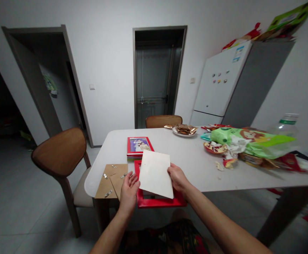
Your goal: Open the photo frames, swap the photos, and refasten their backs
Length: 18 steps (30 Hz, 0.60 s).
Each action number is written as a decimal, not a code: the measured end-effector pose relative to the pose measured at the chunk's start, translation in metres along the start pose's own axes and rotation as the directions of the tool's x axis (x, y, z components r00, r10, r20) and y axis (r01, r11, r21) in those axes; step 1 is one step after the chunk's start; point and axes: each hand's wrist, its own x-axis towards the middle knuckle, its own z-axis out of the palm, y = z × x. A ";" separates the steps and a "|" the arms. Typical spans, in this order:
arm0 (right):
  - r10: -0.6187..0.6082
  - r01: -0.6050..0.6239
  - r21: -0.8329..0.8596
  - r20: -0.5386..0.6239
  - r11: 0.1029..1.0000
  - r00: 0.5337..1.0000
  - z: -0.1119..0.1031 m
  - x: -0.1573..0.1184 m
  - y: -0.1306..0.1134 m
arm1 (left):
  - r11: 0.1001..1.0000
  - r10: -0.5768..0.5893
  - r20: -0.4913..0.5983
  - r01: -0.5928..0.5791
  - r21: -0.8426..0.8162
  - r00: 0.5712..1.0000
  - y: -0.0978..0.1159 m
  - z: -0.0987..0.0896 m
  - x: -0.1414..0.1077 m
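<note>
A blank white sheet point(156, 173) is tilted above a red frame point(156, 203) at the table's near edge. My right hand point(179, 178) pinches the sheet's right edge. At the sheet's left edge, my left hand point(129, 188) has its fingers apart and curved upward, holding nothing. Left of it lies a brown backing board point(113, 180) with metal clips, partly behind my left hand. Beyond the sheet, a red-framed photo point(139, 145) rests on top of something green-edged.
On the white table point(191, 162), a plate of wrapped snacks point(184, 131) sits at the far edge. Green packaging point(252, 141), peels point(216, 147) and a clear bottle point(288, 125) are on the right. Wooden chairs point(61, 153) stand at the left and beyond the table.
</note>
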 end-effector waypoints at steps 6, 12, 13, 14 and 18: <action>0.119 -0.097 -0.203 0.097 0.974 0.988 -0.016 0.015 0.006 | 0.827 0.096 0.232 -0.208 0.523 0.968 -0.006 0.003 -0.014; 0.076 -0.057 -0.222 0.081 0.973 0.994 -0.013 0.024 0.013 | 0.664 0.115 0.375 -0.352 0.660 0.920 -0.014 0.002 -0.019; 0.071 -0.050 -0.234 0.081 0.971 0.994 -0.013 0.024 0.014 | 0.652 0.117 0.387 -0.364 0.665 0.915 -0.015 0.001 -0.019; 0.067 -0.045 -0.252 0.079 0.967 0.995 -0.013 0.024 0.014 | 0.642 0.116 0.397 -0.374 0.669 0.910 -0.016 0.000 -0.018; 0.063 -0.038 -0.347 0.062 0.937 0.996 -0.011 0.027 0.015 | 0.615 0.103 0.429 -0.397 0.682 0.897 -0.020 -0.002 -0.017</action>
